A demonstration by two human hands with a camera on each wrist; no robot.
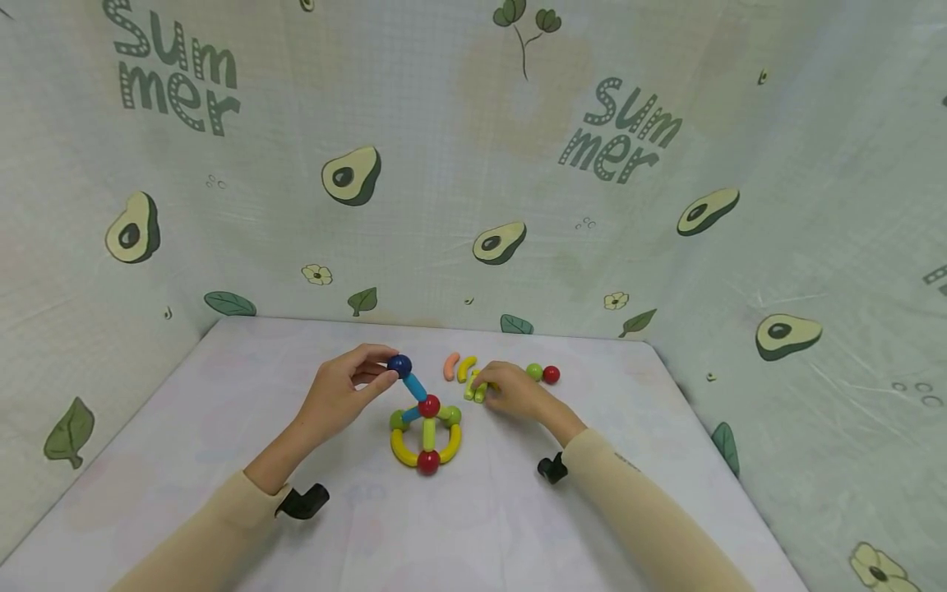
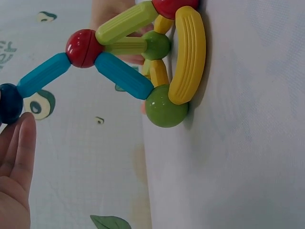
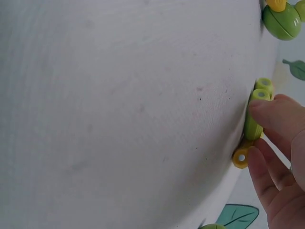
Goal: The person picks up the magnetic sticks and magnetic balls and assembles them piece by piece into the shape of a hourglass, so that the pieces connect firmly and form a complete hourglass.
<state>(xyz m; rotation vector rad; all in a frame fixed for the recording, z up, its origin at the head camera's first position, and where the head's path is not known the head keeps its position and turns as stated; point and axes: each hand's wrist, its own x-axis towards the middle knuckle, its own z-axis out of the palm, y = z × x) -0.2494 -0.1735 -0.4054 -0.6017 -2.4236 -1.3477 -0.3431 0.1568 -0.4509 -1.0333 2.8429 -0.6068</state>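
My left hand (image 1: 342, 388) pinches a dark blue ball (image 1: 399, 366) between thumb and fingers. A blue rod (image 1: 415, 386) runs from that ball down to a red ball (image 1: 429, 405) atop a magnetic construction toy. Its sloping blue and light green rods reach a base of green balls (image 2: 167, 107), yellow curved rods (image 2: 191, 52) and another red ball (image 1: 428, 462). Over at the loose pieces, my right hand (image 1: 516, 390) pinches a light green rod (image 3: 252, 125) lying on the table beside another light green rod (image 3: 265, 84). A yellow piece (image 3: 241, 157) lies under the fingers.
Behind the construction lie a pink curved rod (image 1: 450, 366) and a yellow curved rod (image 1: 466, 368). A loose green ball (image 1: 534, 372) and red ball (image 1: 551, 375) sit beyond my right hand. A printed cloth (image 1: 436, 164) walls the white table (image 1: 355, 526) at the back and sides.
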